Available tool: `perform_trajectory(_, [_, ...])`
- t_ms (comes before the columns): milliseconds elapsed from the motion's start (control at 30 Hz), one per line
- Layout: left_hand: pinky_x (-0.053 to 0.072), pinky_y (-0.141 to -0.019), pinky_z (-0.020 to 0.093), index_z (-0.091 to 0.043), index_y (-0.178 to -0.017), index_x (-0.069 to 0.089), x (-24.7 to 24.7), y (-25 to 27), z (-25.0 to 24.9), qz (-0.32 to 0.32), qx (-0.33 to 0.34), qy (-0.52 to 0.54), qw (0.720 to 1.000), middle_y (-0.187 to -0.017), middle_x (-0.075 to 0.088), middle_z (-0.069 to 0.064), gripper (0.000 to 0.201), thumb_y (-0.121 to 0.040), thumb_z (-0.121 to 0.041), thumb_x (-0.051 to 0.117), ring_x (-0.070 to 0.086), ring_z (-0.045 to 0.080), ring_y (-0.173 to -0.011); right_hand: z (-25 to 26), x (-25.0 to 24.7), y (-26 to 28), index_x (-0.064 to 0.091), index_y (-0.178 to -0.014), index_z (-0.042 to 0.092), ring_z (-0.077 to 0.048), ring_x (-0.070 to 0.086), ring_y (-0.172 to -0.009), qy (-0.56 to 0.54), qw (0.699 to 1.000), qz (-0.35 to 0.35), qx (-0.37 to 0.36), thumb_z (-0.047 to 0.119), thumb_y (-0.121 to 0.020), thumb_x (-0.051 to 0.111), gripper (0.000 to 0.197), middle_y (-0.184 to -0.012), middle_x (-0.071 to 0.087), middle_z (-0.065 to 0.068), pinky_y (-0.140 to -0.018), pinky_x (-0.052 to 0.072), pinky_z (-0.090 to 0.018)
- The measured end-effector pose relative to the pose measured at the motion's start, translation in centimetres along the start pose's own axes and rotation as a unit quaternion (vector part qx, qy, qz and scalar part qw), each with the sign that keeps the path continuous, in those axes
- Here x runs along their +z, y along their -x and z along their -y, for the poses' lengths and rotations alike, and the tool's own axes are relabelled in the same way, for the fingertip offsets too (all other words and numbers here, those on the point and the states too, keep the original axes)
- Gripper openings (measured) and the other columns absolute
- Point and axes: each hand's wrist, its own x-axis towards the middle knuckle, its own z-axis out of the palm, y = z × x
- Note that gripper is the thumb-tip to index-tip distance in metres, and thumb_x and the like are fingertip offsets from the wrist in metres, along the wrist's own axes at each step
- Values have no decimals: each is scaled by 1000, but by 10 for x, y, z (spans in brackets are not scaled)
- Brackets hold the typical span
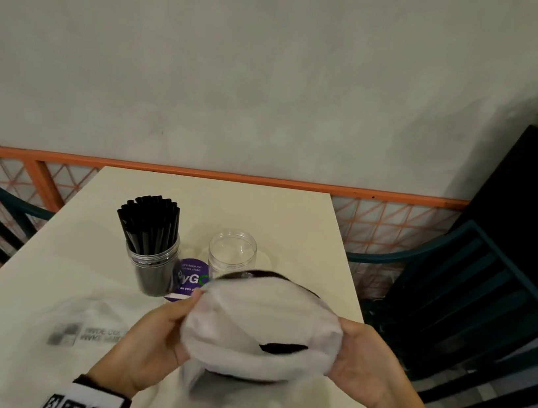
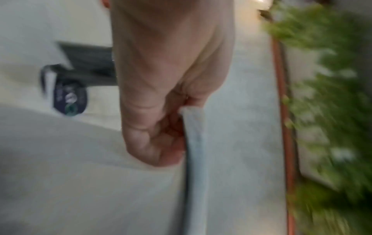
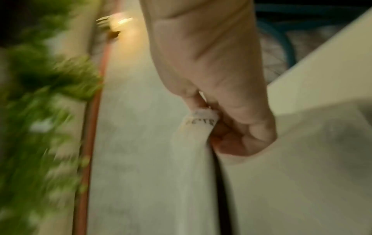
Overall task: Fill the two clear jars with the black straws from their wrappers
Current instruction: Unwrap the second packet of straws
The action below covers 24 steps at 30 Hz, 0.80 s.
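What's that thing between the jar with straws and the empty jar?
In the head view, a round purple sticker lies on the table between the jar with straws and the empty jar.

The wrapper (image 1: 259, 334) is thin, milky, translucent plastic film with a soft matt sheen, black showing dimly through it. Both jars are clear, glossy plastic, the empty jar (image 1: 232, 254) and the filled jar (image 1: 153, 267), whose black straws (image 1: 149, 221) look smooth and semi-matt. The table (image 1: 293, 221) is a smooth, matt cream surface.
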Motion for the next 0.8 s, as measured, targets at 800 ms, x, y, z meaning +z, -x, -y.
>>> perform_trajectory(800, [43, -56, 18, -16, -85, 59, -5, 3, 12, -218, 243, -457, 827, -87, 62, 4, 16, -76, -23, 71, 57, 15, -72, -25, -6, 4, 59, -114, 33, -13, 60, -96, 502, 822, -160, -217, 71, -66, 58, 62, -106, 61, 7, -77, 54, -28])
